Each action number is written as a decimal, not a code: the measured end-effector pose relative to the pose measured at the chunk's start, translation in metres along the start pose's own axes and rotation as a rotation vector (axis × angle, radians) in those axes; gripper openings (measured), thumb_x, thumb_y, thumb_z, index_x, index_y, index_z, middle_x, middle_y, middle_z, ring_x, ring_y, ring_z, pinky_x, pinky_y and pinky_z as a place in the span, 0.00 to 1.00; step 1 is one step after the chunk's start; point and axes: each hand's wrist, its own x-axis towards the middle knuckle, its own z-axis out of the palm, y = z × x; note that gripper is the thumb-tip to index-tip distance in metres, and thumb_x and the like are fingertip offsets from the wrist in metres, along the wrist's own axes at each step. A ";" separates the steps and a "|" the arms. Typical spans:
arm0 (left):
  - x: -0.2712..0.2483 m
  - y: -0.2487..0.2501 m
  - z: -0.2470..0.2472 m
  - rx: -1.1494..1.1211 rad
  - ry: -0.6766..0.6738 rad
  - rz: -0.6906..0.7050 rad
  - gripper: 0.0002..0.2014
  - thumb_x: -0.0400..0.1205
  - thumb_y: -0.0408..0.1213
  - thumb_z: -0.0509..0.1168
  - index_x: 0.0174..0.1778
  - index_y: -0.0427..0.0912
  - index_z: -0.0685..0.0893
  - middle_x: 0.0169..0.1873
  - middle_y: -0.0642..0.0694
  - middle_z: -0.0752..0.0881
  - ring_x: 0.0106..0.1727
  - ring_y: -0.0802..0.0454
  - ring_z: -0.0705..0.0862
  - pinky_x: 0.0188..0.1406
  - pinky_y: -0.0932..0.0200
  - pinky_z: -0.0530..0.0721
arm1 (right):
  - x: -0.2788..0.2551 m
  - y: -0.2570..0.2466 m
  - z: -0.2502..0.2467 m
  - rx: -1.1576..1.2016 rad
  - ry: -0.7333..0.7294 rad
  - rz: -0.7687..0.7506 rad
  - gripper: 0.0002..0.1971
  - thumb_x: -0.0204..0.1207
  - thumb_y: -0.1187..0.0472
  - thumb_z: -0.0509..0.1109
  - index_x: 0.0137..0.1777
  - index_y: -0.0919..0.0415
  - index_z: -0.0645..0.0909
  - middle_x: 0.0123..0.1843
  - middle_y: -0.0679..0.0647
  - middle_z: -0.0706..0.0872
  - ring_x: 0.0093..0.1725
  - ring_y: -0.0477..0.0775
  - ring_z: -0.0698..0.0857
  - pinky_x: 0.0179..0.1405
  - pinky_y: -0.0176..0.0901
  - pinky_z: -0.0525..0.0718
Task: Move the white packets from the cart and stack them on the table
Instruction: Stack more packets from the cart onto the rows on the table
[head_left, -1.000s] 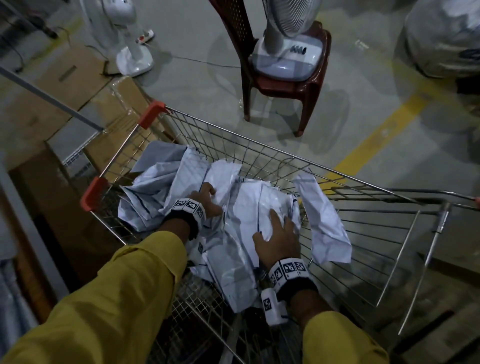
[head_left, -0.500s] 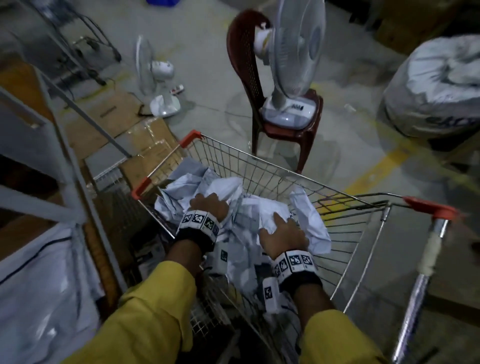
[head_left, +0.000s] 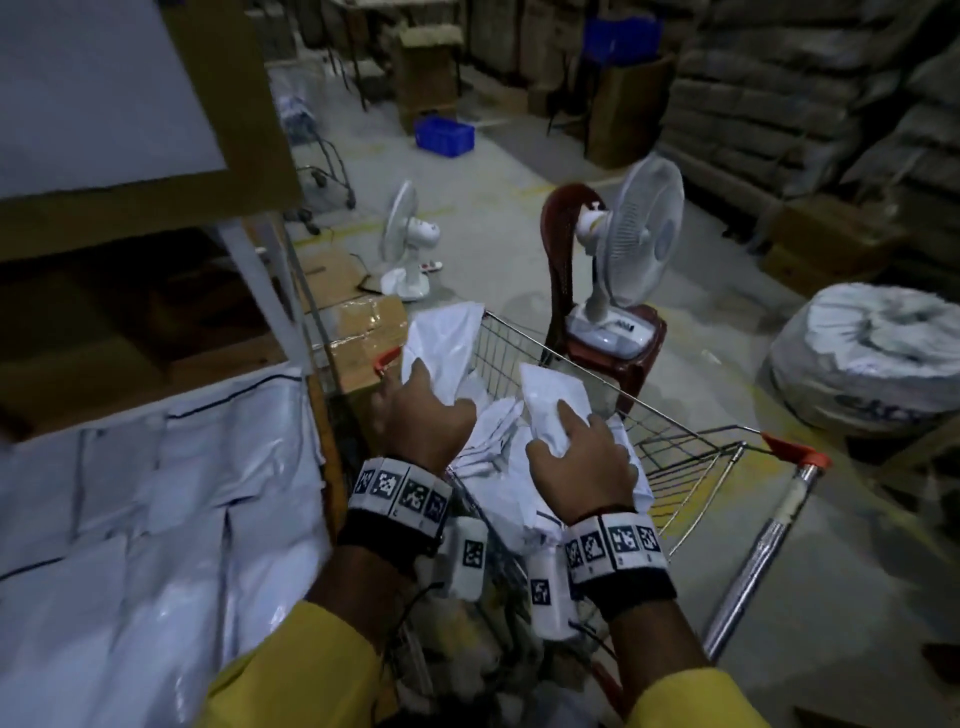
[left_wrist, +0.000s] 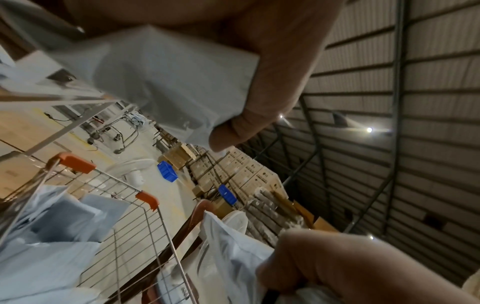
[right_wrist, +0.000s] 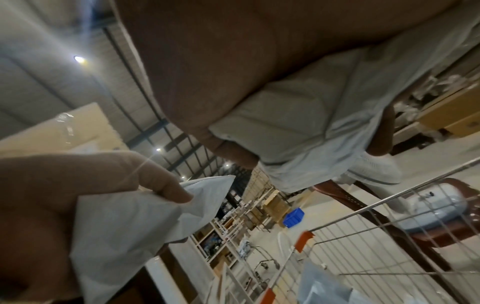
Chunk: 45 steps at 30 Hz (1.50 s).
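Note:
My left hand (head_left: 423, 415) grips a white packet (head_left: 447, 345) lifted above the wire cart (head_left: 670, 447); its thumb clamps that packet (left_wrist: 166, 82) in the left wrist view. My right hand (head_left: 576, 457) grips another white packet (head_left: 548, 400), raised over the cart's middle; this packet (right_wrist: 298, 115) is bunched between thumb and fingers in the right wrist view. More white packets (head_left: 493, 441) lie heaped in the cart under both hands. Several white packets (head_left: 156, 493) lie spread on the table at the left.
A shelf frame with a cardboard board (head_left: 156, 208) rises over the table at the left. Behind the cart stand a red chair (head_left: 618, 353) carrying a fan (head_left: 639, 234), a floor fan (head_left: 405, 244), cardboard boxes (head_left: 363, 332) and a blue crate (head_left: 445, 136). A big wrapped bundle (head_left: 878, 358) sits right.
Both hands have risen out of the cart, each lifting a packet it grips. The view has tilted up and left, bringing the table's packets into sight.

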 end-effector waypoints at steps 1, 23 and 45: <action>-0.013 -0.004 -0.012 -0.008 0.014 -0.013 0.42 0.63 0.55 0.61 0.75 0.43 0.75 0.72 0.31 0.73 0.72 0.29 0.71 0.73 0.39 0.73 | -0.010 -0.005 -0.001 0.008 -0.004 -0.019 0.37 0.71 0.37 0.61 0.84 0.37 0.62 0.85 0.53 0.64 0.80 0.69 0.66 0.78 0.65 0.63; -0.236 -0.148 -0.166 0.043 0.391 -0.434 0.42 0.77 0.48 0.71 0.87 0.48 0.61 0.84 0.39 0.60 0.77 0.31 0.62 0.77 0.40 0.64 | -0.186 -0.047 0.025 -0.039 -0.235 -0.461 0.39 0.68 0.36 0.56 0.83 0.37 0.63 0.85 0.56 0.64 0.78 0.70 0.68 0.75 0.66 0.66; -0.201 -0.353 -0.243 0.188 0.220 -0.520 0.44 0.78 0.53 0.70 0.87 0.43 0.59 0.84 0.37 0.58 0.78 0.31 0.62 0.78 0.42 0.65 | -0.259 -0.184 0.117 -0.003 -0.157 -0.460 0.36 0.77 0.40 0.65 0.85 0.38 0.61 0.87 0.54 0.60 0.82 0.67 0.64 0.80 0.65 0.61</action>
